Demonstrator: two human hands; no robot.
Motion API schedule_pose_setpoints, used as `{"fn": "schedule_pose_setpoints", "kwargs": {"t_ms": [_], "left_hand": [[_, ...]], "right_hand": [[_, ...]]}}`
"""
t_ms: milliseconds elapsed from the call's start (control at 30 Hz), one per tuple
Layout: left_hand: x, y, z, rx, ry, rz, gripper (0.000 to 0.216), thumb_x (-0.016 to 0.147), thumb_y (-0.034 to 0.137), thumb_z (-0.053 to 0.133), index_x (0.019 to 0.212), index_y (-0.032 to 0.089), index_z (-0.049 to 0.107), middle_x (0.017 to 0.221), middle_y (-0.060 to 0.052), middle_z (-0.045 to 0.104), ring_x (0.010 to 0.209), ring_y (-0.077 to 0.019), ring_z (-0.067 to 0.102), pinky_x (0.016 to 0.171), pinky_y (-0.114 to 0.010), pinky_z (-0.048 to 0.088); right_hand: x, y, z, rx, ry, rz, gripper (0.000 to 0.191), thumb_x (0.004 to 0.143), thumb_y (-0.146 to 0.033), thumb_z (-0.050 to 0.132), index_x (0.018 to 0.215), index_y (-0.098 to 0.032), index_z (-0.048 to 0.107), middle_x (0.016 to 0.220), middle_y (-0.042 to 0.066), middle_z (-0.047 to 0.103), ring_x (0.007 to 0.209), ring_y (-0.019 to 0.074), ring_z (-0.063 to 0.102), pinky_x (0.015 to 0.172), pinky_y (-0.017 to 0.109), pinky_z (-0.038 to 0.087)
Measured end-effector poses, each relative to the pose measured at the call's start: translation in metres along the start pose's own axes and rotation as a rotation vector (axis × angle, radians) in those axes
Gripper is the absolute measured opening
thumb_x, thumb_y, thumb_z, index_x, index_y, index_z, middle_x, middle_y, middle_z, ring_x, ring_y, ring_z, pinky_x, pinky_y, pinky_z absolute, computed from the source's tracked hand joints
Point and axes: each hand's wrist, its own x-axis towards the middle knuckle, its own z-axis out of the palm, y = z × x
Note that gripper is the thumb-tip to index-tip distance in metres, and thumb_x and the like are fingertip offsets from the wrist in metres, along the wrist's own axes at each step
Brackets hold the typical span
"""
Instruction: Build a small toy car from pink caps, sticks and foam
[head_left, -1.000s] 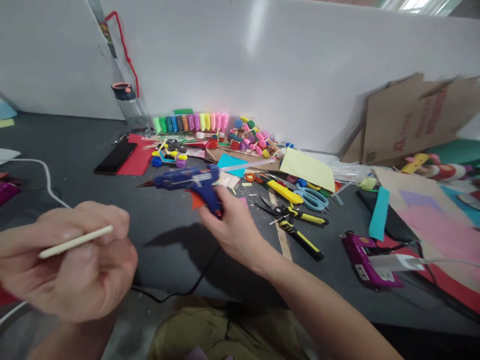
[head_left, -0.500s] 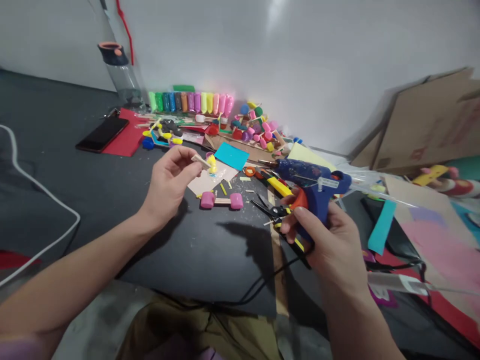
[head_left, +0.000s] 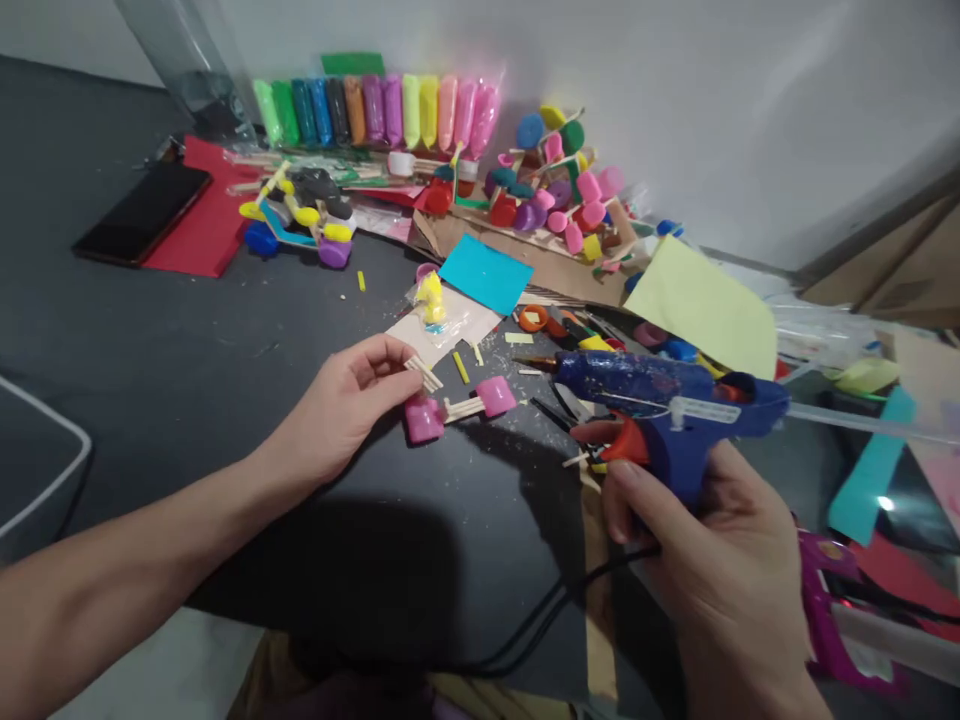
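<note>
A few short wooden sticks (head_left: pixel 426 373), side by side, are pinched between the thumb and fingers of my left hand (head_left: pixel 360 405). Just under those fingertips lies a pair of pink clay wheels (head_left: pixel 496 397) joined by pale sticks (head_left: pixel 465 408). My right hand (head_left: pixel 697 530) grips a blue glue gun (head_left: pixel 637 385) by its handle, fingers at the orange trigger. Its metal nozzle points left, apart from the wheels. Behind the wheels, a yellow clay lump (head_left: pixel 431 298) sits on a pale sheet (head_left: pixel 405 330) beside a blue paper square (head_left: pixel 486 274).
A small clay vehicle (head_left: pixel 300 220) and a phone (head_left: pixel 142 213) stand at left. Clay packs (head_left: pixel 375 110) line the wall, near a heap of clay pieces (head_left: pixel 562 200). Pliers (head_left: pixel 559 412) lie below the nozzle; the glue gun's cable (head_left: pixel 525 620) crosses the front.
My view has moved closer to the table. My left hand has come down beside the pink wheels with the sticks. The wheel pair now sits at a slant; the glue gun stays in my right hand.
</note>
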Motion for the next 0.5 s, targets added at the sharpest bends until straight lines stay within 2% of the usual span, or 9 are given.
{"fn": "schedule_pose_setpoints", "kwargs": {"t_ms": [100,200,267,367,500], "left_hand": [[-0.007,-0.002,0.004,0.057,-0.034,-0.043,0.008,0.079,0.022,0.075,0.079,0.018,0.068,0.072,-0.001,0.067,0.063,-0.0115,0.062,0.057,-0.021,0.048],[-0.015,-0.005,0.009,0.103,-0.089,-0.088,0.007,0.079,0.022,0.074,0.078,0.019,0.069,0.069,-0.001,0.065,0.062,-0.0123,0.063,0.055,-0.020,0.048],[-0.020,-0.007,0.011,0.113,-0.143,-0.133,0.006,0.079,0.021,0.074,0.078,0.019,0.068,0.069,0.000,0.066,0.063,-0.0124,0.065,0.055,-0.019,0.049],[-0.024,-0.008,0.011,0.135,-0.208,-0.143,0.006,0.084,0.025,0.073,0.082,0.021,0.069,0.072,-0.002,0.069,0.063,-0.0121,0.066,0.055,-0.018,0.050],[-0.024,-0.006,0.007,0.246,-0.166,-0.010,0.007,0.088,0.031,0.073,0.087,0.024,0.071,0.072,-0.002,0.072,0.062,-0.0122,0.066,0.053,-0.016,0.050]], "right_hand": [[-0.003,-0.001,-0.002,0.036,0.036,0.052,0.019,0.083,-0.034,0.080,0.097,-0.027,0.070,0.086,0.004,0.073,0.051,0.0131,0.052,0.041,0.027,0.039],[-0.005,-0.006,-0.004,0.142,-0.010,0.090,0.016,0.092,-0.039,0.069,0.102,-0.027,0.071,0.068,0.004,0.066,0.047,0.0155,0.049,0.039,0.029,0.035],[-0.006,-0.008,-0.005,0.146,-0.022,0.109,0.010,0.091,-0.038,0.070,0.093,-0.028,0.071,0.058,0.001,0.059,0.044,0.0157,0.046,0.038,0.029,0.034],[-0.007,-0.008,-0.007,0.051,0.031,0.137,0.013,0.086,-0.036,0.077,0.081,-0.029,0.067,0.066,0.001,0.063,0.048,0.0164,0.053,0.043,0.030,0.042],[-0.014,-0.002,-0.008,-0.087,0.141,0.162,0.022,0.078,-0.042,0.084,0.079,-0.030,0.066,0.083,0.004,0.070,0.065,0.0205,0.065,0.051,0.031,0.052]]}}
